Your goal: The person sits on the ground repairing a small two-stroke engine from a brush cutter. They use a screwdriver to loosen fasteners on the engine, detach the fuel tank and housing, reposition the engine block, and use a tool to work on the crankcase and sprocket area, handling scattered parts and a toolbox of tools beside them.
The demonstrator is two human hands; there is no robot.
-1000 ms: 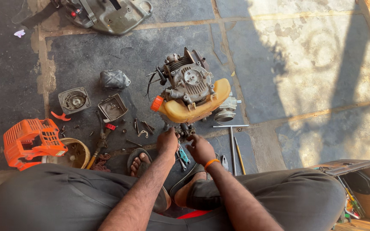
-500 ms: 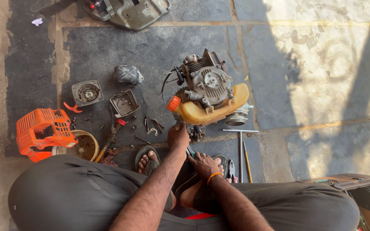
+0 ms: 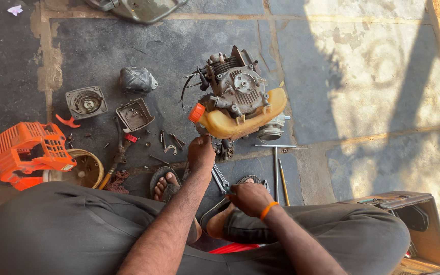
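engine: small grey metal engine with a yellow plastic fuel tank and orange cap (image 3: 238,104) stood on the dark stone floor (image 3: 362,76), just ahead of the seated person; cooling fins and flywheel side lay exposed, no cover on it

left hand: left hand (image 3: 202,153) reached forward to the engine's lower near edge; fingers curled, touching or gripping the part there; what exactly they closed on could not be told

right hand: right hand (image 3: 250,197) sat low by the knee, fingers clenched round the handle end of a slim metal tool; steel spanners (image 3: 220,178) lay just beside it

removed parts: orange plastic ribbed engine cover (image 3: 26,150) lay well apart at left, beside a round tan bowl-shaped housing (image 3: 85,170); round grey recoil-type housing (image 3: 86,102), square grey filter box (image 3: 134,115) and crumpled grey piece (image 3: 137,80) lay between cover and engine

loose hardware: small screws and clips (image 3: 169,142) scattered near the filter box; long t-handled steel driver (image 3: 275,163) lay right of the hands

progress: judged well into strip-down; covers and housings off; tank still on the engine body; core unopened

other: open brown toolbox (image 3: 423,229) at lower right
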